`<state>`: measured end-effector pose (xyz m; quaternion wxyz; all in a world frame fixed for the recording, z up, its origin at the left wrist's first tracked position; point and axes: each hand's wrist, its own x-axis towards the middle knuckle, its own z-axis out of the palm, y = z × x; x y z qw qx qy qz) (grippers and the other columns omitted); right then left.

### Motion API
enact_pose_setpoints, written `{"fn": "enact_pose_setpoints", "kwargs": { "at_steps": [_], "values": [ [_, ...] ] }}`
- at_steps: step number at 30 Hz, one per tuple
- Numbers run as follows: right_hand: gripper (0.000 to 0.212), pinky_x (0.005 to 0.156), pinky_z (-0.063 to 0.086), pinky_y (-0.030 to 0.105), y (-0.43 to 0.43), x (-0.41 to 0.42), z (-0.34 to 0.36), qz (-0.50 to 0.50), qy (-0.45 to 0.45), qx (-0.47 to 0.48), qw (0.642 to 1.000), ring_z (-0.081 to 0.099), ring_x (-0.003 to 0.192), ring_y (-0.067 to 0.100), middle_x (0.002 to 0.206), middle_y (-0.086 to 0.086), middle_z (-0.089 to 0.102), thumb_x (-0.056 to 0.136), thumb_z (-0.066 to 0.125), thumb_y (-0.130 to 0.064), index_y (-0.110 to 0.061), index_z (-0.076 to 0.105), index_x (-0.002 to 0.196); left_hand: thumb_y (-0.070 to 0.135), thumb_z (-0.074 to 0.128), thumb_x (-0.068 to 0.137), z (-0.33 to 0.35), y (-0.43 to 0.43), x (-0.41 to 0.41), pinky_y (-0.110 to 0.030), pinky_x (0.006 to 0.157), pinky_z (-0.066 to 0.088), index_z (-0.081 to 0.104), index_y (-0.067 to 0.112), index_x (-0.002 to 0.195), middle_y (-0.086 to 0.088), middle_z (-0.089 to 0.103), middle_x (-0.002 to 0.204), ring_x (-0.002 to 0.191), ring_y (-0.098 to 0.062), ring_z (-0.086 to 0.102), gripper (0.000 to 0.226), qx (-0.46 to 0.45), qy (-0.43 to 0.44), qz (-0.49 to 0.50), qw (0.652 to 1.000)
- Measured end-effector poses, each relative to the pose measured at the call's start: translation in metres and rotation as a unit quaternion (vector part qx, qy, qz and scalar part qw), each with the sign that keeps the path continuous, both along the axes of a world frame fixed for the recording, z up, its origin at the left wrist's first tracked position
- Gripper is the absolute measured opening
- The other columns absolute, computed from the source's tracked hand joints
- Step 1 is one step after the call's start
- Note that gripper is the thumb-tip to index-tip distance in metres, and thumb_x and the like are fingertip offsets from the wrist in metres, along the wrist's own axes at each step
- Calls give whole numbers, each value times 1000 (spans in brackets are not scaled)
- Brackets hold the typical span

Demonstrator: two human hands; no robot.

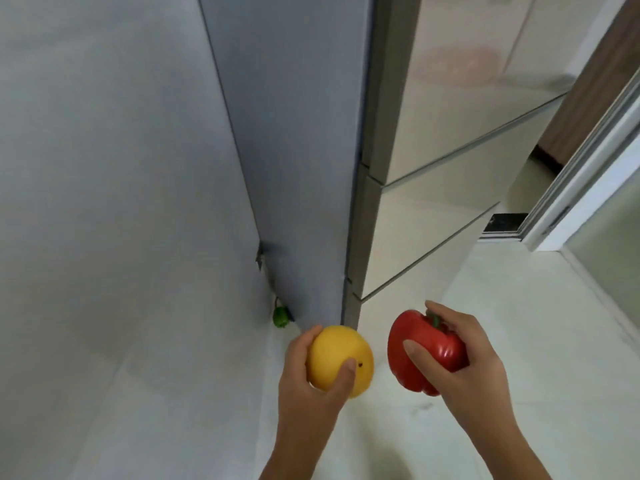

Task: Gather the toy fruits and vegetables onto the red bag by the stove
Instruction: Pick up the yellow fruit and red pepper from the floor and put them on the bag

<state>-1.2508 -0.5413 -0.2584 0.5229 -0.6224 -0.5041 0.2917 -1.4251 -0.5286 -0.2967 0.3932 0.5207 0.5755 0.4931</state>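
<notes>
Head view: left hand (313, 379) grips an orange (341, 360), right hand (462, 365) clasps a red pepper (420, 351); a green pepper (281, 317) lies in the floor corner.

Red pepper (420, 355) in right hand (464, 372): glossy, smooth plastic look. Yellow fruit (341, 360) in left hand (308, 382): matt. Drawer fronts (450, 140) above right hand: mirror-glossy

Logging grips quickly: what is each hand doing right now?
Left hand: closed around the yellow-orange toy fruit.
Right hand: closed around the red toy bell pepper.
</notes>
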Motion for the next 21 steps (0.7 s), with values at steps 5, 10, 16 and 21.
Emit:
{"fn": "enact_pose_setpoints", "kwargs": {
  "at_steps": [5, 10, 16, 21],
  "values": [
    [54, 39, 50, 20, -32, 41, 38, -91, 29, 26, 995, 53, 93, -1, 109, -5, 56, 66, 80, -7, -39, 56, 102, 56, 63, 53, 36, 3, 46, -4, 69, 43, 51, 42, 105, 21, 52, 114, 99, 12, 49, 55, 11, -19, -105, 994],
    [52, 46, 52, 20, -60, 88, 70, -167, 28, 37, 985, 54, 95, -1, 109, -9, 57, 53, 73, -39, -43, 57, 103, 58, 59, 53, 68, 9, 101, -17, 83, 44, 51, 45, 105, 24, 52, 115, 106, 2, 51, 54, 38, -19, -185, 982],
    [50, 41, 51, 24, -94, 150, 93, -242, 25, 62, 968, 54, 94, 3, 110, -7, 57, 57, 73, -30, -40, 58, 103, 56, 63, 59, 92, -1, 182, -15, 82, 45, 52, 43, 108, 30, 53, 112, 105, 3, 52, 52, 84, -30, -282, 955],
    [47, 39, 49, 21, -118, 203, 102, -299, 22, 72, 951, 53, 92, -2, 109, -5, 57, 57, 71, -28, -41, 56, 100, 55, 65, 60, 103, -16, 246, -23, 84, 47, 51, 42, 110, 19, 55, 116, 107, -4, 54, 54, 92, -31, -356, 929]
  ]
}}
